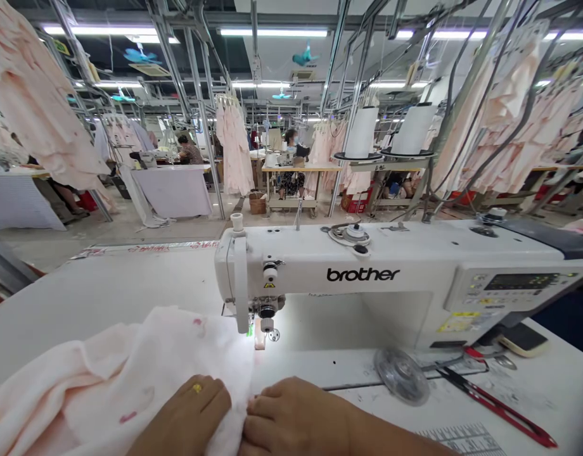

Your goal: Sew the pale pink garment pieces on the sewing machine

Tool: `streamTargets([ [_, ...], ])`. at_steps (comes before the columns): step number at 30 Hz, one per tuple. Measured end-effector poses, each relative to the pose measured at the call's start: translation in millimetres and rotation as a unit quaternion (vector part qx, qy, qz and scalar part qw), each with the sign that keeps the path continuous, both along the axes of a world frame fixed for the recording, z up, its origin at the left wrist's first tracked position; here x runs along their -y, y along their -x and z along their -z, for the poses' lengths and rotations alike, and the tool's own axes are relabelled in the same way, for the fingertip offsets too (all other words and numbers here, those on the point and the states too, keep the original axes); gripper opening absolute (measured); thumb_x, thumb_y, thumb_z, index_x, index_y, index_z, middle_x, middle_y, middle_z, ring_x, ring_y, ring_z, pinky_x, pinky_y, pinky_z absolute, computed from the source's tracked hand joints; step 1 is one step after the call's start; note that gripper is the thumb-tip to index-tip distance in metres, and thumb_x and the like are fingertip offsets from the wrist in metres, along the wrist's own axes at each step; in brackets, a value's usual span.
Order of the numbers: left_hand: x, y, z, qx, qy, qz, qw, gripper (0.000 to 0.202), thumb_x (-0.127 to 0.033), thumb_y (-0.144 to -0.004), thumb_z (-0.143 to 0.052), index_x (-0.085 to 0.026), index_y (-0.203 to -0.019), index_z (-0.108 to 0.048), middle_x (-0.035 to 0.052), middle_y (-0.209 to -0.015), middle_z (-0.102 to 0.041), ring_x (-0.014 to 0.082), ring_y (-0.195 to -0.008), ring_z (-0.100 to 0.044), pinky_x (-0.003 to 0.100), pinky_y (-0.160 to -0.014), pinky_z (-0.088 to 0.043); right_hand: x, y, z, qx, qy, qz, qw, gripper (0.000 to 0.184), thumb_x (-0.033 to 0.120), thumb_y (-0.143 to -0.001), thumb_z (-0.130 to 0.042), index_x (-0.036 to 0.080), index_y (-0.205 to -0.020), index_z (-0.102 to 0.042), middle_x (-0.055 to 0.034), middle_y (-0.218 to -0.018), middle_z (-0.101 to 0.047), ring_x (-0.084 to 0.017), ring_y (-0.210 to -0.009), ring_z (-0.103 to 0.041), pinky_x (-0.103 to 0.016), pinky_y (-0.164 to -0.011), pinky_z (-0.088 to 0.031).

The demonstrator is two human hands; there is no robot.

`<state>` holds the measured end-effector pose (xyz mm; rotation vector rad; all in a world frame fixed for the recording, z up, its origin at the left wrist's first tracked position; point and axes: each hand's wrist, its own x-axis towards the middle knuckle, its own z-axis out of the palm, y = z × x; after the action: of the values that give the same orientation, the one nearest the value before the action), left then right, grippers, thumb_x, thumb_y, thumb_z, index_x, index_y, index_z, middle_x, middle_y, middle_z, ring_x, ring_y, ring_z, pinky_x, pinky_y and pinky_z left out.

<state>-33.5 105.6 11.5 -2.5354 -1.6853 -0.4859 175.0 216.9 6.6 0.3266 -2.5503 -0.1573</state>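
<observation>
A pale pink piece of fabric with small darker pink marks lies bunched across the left of the sewing table. Its right edge runs up to the needle area of the white sewing machine, under the lit head. My left hand, a yellow ring on one finger, rests on the cloth with its fingers curled and closed on it. Just to its right, my right hand is closed at the fabric's edge. Both fingertips are partly hidden by the hands themselves.
On the table's right are a clear round plastic dish, red-handled tweezers and printed ruler markings. White thread cones stand behind the machine. Pink garments hang around, and people sit at other stations.
</observation>
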Motion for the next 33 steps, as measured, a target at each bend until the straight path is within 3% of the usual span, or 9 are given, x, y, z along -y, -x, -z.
streamTargets([
  [2, -2.6, -1.3, 5.0, 0.029, 0.037, -0.027, 0.999, 0.026, -0.013, -0.069, -0.052, -0.026, -0.089, -0.063, 0.0034, -0.088, -0.069, 0.0217, -0.076, -0.063, 0.03, -0.072, -0.054, -0.7, -0.7, 2.9, 0.0, 0.007, 0.0, 1.0, 0.018, 0.017, -0.098, -0.048, 0.018, -0.083, -0.059, 0.0028, -0.069, -0.052, -0.014, -0.064, -0.047, -0.028, -0.053, -0.037],
  [4, -4.5, 0.3, 10.3, 0.046, 0.05, -0.031, 0.997, 0.048, -0.014, -0.063, -0.052, -0.026, -0.108, -0.062, 0.0063, -0.108, -0.069, 0.0229, -0.088, -0.066, 0.029, -0.077, -0.055, -1.1, -1.5, 4.4, 0.005, 0.01, 0.0, 1.0, 0.016, 0.017, -0.097, -0.049, 0.018, -0.086, -0.059, 0.003, -0.07, -0.052, -0.014, -0.064, -0.046, -0.028, -0.052, -0.036],
  [8, -10.0, 6.4, 16.2, 0.039, 0.046, 0.043, 0.997, 0.077, -0.014, -0.051, -0.053, -0.025, -0.128, -0.056, 0.0072, -0.13, -0.062, 0.0259, -0.106, -0.064, 0.032, -0.093, -0.053, -1.1, -1.9, 3.4, 0.035, 0.013, 0.004, 0.999, 0.023, 0.02, -0.101, -0.045, 0.019, -0.082, -0.058, 0.0029, -0.067, -0.052, -0.014, -0.061, -0.046, -0.028, -0.051, -0.035],
  [13, -18.4, 5.6, 10.3, 0.001, -0.011, 0.082, 0.997, 0.056, -0.015, -0.072, -0.053, -0.026, -0.127, -0.058, 0.0048, -0.121, -0.068, 0.0242, -0.112, -0.061, 0.034, -0.098, -0.048, -1.7, -1.5, 1.9, 0.056, 0.031, 0.028, 0.998, 0.034, 0.024, -0.104, -0.04, 0.017, -0.074, -0.054, 0.0028, -0.065, -0.053, -0.011, -0.058, -0.047, -0.026, -0.051, -0.035],
  [16, -24.2, 1.7, -0.4, -0.01, -0.025, 0.123, 0.992, 0.052, -0.014, -0.074, -0.051, -0.023, -0.125, -0.057, 0.0059, -0.117, -0.069, 0.0242, -0.108, -0.062, 0.035, -0.094, -0.049, -1.8, -1.9, 0.2, 0.066, 0.016, 0.03, 0.997, 0.029, 0.021, -0.102, -0.045, 0.018, -0.075, -0.053, 0.003, -0.067, -0.054, -0.011, -0.059, -0.048, -0.026, -0.052, -0.035],
  [21, -40.0, -2.9, -21.8, 0.008, 0.055, 0.115, 0.992, 0.049, -0.01, -0.066, -0.053, -0.019, -0.114, -0.059, 0.0085, -0.115, -0.066, 0.0248, -0.105, -0.06, 0.039, -0.097, -0.046, -3.9, 1.1, -2.7, 0.065, 0.011, 0.087, 0.994, 0.02, 0.015, -0.096, -0.054, 0.018, -0.076, -0.052, 0.0027, -0.071, -0.057, -0.014, -0.061, -0.048, -0.029, -0.054, -0.036],
  [27, -67.4, 4.6, -32.9, 0.052, 0.092, 0.088, 0.991, 0.029, -0.015, -0.079, -0.051, -0.021, -0.105, -0.061, 0.0064, -0.105, -0.064, 0.0245, -0.104, -0.058, 0.042, -0.099, -0.044, -13.5, 5.3, -5.6, 0.075, 0.082, 0.139, 0.984, 0.009, 0.017, -0.099, -0.053, 0.015, -0.091, -0.056, -0.0006, -0.091, -0.065, -0.015, -0.084, -0.055, -0.027, -0.077, -0.043],
  [30, -69.4, 6.5, -32.5, 0.033, 0.075, 0.096, 0.992, 0.029, -0.015, -0.08, -0.051, -0.022, -0.105, -0.061, 0.0066, -0.109, -0.065, 0.0247, -0.106, -0.059, 0.041, -0.098, -0.045, -12.0, 3.5, -10.3, 0.067, 0.051, 0.118, 0.989, 0.011, 0.016, -0.099, -0.051, 0.015, -0.091, -0.059, -0.001, -0.091, -0.065, -0.016, -0.084, -0.056, -0.029, -0.081, -0.044],
  [33, -56.1, 9.5, -29.4, -0.018, 0.021, 0.058, 0.998, 0.038, -0.01, -0.076, -0.05, -0.021, -0.111, -0.06, 0.0071, -0.116, -0.066, 0.0249, -0.108, -0.06, 0.04, -0.095, -0.047, -7.4, 0.9, -14.8, 0.071, 0.017, 0.051, 0.996, 0.017, 0.016, -0.1, -0.049, 0.016, -0.086, -0.06, 0.0, -0.085, -0.064, -0.015, -0.078, -0.055, -0.028, -0.073, -0.044],
])
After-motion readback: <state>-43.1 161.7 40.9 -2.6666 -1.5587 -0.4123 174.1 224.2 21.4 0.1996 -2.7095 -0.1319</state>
